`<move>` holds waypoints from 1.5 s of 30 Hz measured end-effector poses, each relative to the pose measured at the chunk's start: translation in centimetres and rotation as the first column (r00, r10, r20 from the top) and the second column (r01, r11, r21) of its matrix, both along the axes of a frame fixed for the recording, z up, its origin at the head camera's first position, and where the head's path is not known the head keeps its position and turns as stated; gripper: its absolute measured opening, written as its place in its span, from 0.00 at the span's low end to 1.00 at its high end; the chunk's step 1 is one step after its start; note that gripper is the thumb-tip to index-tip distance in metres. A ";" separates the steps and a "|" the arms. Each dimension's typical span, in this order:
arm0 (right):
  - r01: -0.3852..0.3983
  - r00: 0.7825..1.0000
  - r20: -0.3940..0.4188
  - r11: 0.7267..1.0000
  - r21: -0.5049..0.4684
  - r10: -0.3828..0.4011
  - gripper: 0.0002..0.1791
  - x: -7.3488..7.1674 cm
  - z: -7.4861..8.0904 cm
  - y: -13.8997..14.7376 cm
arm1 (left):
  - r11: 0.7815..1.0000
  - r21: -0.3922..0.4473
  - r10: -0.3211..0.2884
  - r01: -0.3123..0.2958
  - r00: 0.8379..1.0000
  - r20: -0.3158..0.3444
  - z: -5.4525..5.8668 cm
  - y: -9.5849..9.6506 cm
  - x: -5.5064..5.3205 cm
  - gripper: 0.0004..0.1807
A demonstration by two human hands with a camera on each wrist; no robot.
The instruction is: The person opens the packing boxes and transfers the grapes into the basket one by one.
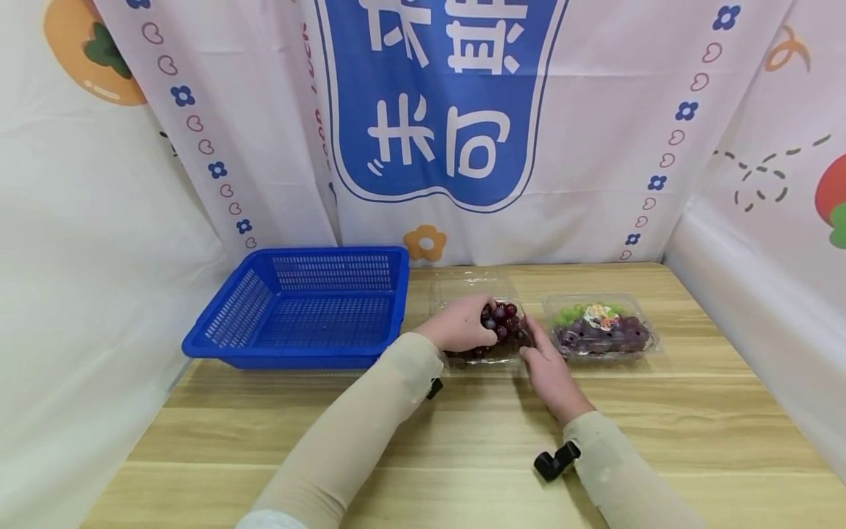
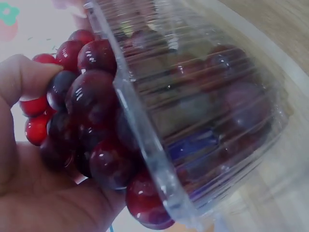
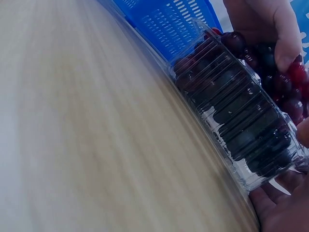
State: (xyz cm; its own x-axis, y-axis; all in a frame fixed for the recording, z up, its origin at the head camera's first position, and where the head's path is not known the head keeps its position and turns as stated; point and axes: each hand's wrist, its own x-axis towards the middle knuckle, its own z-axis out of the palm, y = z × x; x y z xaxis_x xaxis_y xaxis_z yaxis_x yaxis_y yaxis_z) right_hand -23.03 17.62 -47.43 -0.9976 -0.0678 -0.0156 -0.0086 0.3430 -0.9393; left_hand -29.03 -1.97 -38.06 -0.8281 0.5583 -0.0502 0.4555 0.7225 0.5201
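In the head view my left hand [image 1: 460, 325] curls its fingers and thumb round a bunch of dark red grapes [image 1: 504, 319]. The grapes bulge above the rim of a clear plastic box [image 2: 159, 169], as the left wrist view shows close up. More grapes lie inside the box, behind its ribbed wall. My right hand [image 1: 554, 375] grips the right end of that box, thumb at the near side and fingers behind. Its clear lid [image 1: 465, 285] stands folded back at the far side. The right wrist view shows the box [image 3: 236, 111] upright on the table.
Left of the box stands a blue plastic basket [image 1: 228, 358] with slotted walls. A second clear box [image 1: 644, 351], closed and stickered, holds green and dark grapes to the right. All rest on a wood-grain table [image 1: 476, 455] with printed cloths behind and at the sides.
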 end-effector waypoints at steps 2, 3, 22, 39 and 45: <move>0.000 1.000 -0.001 1.000 -0.001 0.000 0.36 0.0 0.0 0.0 | 0.998 0.057 0.023 -0.023 1.000 0.010 0.2 -0.3 0.0 0.21; 0.000 1.000 -0.004 1.000 -0.001 0.000 0.36 0.0 0.0 0.0 | 0.996 0.084 0.036 -0.037 0.999 0.013 0.3 -0.4 0.0 0.22; -0.025 0.996 -0.081 0.999 -0.045 0.022 0.36 -0.1 -0.2 -0.1 | 0.844 0.413 0.314 -0.342 0.940 0.137 3.2 -3.2 0.1 0.36; -0.037 0.996 -0.082 0.999 -0.037 0.034 0.36 -0.4 -0.1 0.1 | 0.698 0.587 0.425 -0.410 0.897 0.122 11.3 -9.8 -0.7 0.30; -0.046 0.997 -0.068 0.998 -0.049 0.043 0.36 -0.3 -0.2 0.0 | 0.655 0.606 0.409 -0.453 0.886 0.219 12.2 -13.6 -1.8 0.31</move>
